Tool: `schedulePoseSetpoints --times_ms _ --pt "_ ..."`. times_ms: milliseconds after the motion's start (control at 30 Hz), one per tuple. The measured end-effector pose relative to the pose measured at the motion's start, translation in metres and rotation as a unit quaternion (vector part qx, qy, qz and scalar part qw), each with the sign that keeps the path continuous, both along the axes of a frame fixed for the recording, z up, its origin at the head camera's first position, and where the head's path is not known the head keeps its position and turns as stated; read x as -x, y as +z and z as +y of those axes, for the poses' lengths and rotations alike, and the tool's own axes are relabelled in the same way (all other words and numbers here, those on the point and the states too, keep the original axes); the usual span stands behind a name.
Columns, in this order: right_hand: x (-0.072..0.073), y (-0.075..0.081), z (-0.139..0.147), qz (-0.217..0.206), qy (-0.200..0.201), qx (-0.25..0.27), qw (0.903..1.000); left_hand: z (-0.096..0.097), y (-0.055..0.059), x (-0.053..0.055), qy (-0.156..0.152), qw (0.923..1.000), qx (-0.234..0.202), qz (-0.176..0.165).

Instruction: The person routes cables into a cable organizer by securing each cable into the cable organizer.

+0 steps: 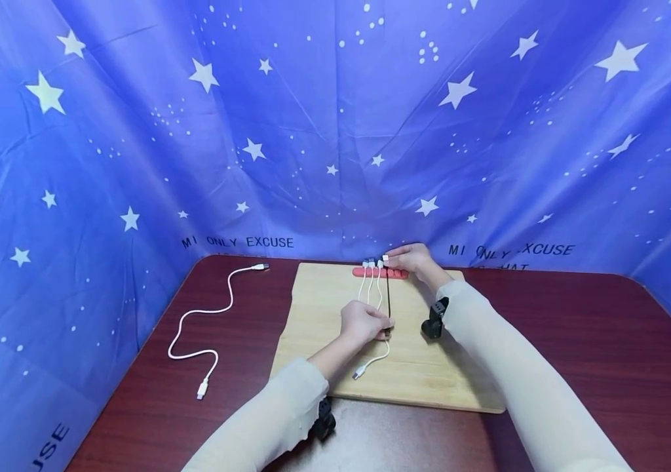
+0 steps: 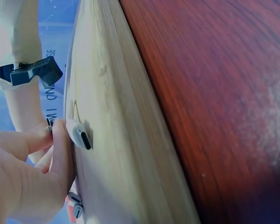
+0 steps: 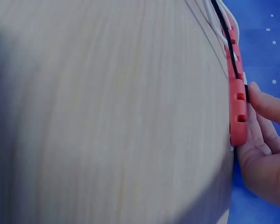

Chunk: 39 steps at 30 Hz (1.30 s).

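Observation:
A red cable holder (image 1: 400,274) lies along the far edge of a wooden board (image 1: 430,373). Several white cables (image 1: 370,288) run through its left slots, their plugs just past the edge. Beside them a black cable (image 1: 388,295) sits in another slot; in the right wrist view two slots to one side of it show nothing in them. My right hand (image 1: 413,257) pinches the black cable's plug (image 3: 247,93) behind the holder. Nearer me, my left hand (image 1: 365,322) pinches the black cable's lower end between thumb and fingers. A white connector (image 2: 79,134) shows beside the left fingers.
Another white cable (image 1: 179,334) lies curved on the dark red table (image 1: 135,419), left of the board. A white cable end (image 1: 360,372) rests on the board below my left hand. Blue starred cloth (image 1: 335,131) hangs behind and at both sides.

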State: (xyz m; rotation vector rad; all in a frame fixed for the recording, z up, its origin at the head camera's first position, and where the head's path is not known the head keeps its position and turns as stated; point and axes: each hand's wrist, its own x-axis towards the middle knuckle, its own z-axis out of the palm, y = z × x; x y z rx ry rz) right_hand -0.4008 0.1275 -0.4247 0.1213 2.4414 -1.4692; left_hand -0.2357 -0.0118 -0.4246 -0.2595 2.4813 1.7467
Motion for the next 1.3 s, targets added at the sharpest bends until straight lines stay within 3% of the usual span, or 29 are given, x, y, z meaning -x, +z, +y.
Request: schedulePoseSetpoints --times_ms 167,400,700,1067,1300 --pt "-0.004 0.001 0.000 0.006 -0.003 -0.030 0.9995 0.002 -0.001 -0.002 0.015 0.9992 -0.029 -0.024" --pt "-0.010 -0.001 0.003 0.006 0.001 -0.032 0.9995 0.005 -0.001 -0.005 0.023 0.9940 -0.090 -0.057" --pt "-0.013 0.001 0.005 0.015 -0.006 -0.043 0.9989 0.005 0.000 -0.009 0.026 0.9931 -0.099 -0.058" --pt "-0.018 0.013 0.003 -0.001 -0.060 0.019 0.9980 0.004 0.008 -0.015 0.016 0.9916 -0.113 -0.060" --pt "-0.024 0.016 0.005 0.010 -0.060 0.055 0.9966 0.003 0.010 -0.020 0.017 0.9904 -0.122 -0.063"
